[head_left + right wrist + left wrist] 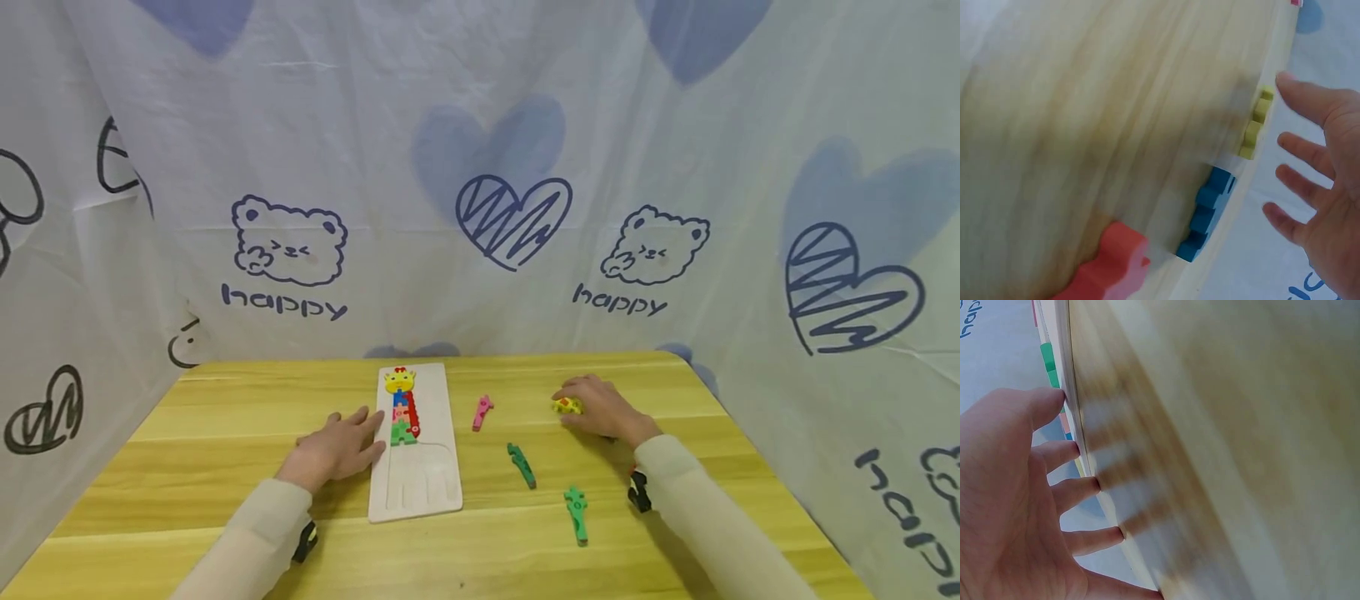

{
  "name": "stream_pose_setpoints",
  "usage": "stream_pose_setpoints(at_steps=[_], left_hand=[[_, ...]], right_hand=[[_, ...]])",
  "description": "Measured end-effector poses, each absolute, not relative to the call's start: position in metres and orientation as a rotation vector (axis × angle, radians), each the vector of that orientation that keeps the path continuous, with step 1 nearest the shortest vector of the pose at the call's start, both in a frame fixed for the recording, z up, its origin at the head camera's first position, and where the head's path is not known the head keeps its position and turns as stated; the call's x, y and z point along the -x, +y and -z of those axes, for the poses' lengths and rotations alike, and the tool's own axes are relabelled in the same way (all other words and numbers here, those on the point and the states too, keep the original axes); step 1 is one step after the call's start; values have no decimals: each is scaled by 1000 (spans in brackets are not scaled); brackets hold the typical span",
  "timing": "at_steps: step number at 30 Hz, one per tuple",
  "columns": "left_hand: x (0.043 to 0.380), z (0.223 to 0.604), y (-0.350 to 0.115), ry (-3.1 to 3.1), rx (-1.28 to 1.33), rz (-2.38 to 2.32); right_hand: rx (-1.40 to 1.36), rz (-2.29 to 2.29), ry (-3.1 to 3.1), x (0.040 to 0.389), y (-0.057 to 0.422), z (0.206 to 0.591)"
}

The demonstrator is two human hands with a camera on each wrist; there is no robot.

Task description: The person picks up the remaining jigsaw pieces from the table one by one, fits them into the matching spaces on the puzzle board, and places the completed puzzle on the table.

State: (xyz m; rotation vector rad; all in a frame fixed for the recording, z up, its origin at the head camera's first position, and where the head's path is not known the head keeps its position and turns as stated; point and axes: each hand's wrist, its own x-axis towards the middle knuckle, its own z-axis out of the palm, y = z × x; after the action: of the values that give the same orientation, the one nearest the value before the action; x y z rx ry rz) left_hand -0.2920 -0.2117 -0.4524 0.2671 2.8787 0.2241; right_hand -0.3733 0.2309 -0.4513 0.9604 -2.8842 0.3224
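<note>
The white puzzle board lies on the table with a giraffe partly assembled in its upper part: a yellow head over interlocked blue, pink, red and green pieces. My left hand is spread at its left side, and the fingertips rest along its edge in the left wrist view. Over the right part of the table, my right hand has loosely extended fingers and grips nothing. A yellow puzzle piece lies close by its thumb. Blue and red puzzle pieces lie near that hand, hidden beneath it in the head view.
A pink puzzle piece, a dark green one and a light green one lie between the board and my right arm. A printed white cloth hangs behind the wooden table.
</note>
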Motion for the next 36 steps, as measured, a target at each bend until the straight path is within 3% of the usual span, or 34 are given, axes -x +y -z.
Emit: stream_pose_setpoints(at_steps=[20, 36], left_hand=[[294, 454, -209, 2883, -250, -217], [293, 455, -211, 2885, -248, -205]], right_hand=[[-806, -133, -2913, 379, 231, 457], [-953, -276, -2795, 375, 218, 461]])
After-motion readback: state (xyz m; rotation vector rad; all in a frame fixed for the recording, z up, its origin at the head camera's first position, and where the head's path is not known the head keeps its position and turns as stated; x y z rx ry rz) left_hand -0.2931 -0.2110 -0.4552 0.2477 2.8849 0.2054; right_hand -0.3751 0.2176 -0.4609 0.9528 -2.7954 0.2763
